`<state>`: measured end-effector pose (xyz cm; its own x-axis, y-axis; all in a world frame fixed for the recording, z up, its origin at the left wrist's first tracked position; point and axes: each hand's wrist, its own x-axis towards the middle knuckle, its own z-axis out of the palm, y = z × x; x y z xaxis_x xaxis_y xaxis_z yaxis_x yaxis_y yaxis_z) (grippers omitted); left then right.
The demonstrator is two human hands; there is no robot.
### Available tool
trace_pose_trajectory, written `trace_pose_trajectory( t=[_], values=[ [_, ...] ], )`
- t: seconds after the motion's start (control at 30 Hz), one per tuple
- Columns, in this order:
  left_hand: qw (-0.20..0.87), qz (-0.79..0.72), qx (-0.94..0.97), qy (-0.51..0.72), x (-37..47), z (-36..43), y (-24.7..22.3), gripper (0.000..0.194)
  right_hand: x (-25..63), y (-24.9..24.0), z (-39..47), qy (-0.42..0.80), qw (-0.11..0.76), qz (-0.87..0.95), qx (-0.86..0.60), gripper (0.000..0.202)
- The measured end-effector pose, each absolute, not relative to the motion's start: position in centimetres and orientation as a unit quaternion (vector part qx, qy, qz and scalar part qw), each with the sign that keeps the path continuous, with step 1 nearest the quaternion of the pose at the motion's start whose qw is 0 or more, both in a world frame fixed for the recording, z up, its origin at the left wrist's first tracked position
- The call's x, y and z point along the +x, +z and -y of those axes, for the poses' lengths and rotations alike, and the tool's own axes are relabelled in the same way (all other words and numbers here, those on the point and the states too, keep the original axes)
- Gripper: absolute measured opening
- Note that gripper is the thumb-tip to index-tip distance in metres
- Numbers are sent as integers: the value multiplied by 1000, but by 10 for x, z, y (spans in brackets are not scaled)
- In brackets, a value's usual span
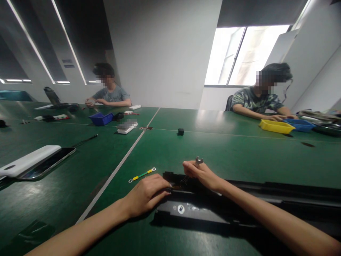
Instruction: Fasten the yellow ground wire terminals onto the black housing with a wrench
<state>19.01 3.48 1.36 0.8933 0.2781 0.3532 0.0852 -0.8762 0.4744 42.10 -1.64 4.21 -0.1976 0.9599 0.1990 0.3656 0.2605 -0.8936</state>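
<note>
A long black channel-shaped housing (pixel 202 210) lies on the green table, running off to the right. My left hand (pixel 149 193) is closed at its left end, thumb and fingers pinching near the inner edge; any small part under the fingertips is hidden. My right hand (pixel 201 174) is curled in a fist above the housing, around an open-end wrench (pixel 199 160) whose forked silver head sticks up over the knuckles. What its lower end touches is too dark to make out. Just beyond my left hand rests a short green-and-yellow wire (pixel 142 175) with ring terminals.
A white power bank and phone (pixel 50 163) lie at the left. Farther off are a small black block (pixel 180 132), a blue bin (pixel 101 119), a yellow tray (pixel 276 126) and a white box (pixel 127 127). Two people (pixel 112 94) (pixel 259 101) sit across the table.
</note>
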Motion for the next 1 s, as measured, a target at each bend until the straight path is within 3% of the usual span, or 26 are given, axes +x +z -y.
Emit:
trace_pose_trajectory(
  t=[1.0],
  values=[
    [226, -94, 945, 216, 191, -36, 14, 19, 422, 43, 16, 339, 413, 684, -497, 60]
  ],
)
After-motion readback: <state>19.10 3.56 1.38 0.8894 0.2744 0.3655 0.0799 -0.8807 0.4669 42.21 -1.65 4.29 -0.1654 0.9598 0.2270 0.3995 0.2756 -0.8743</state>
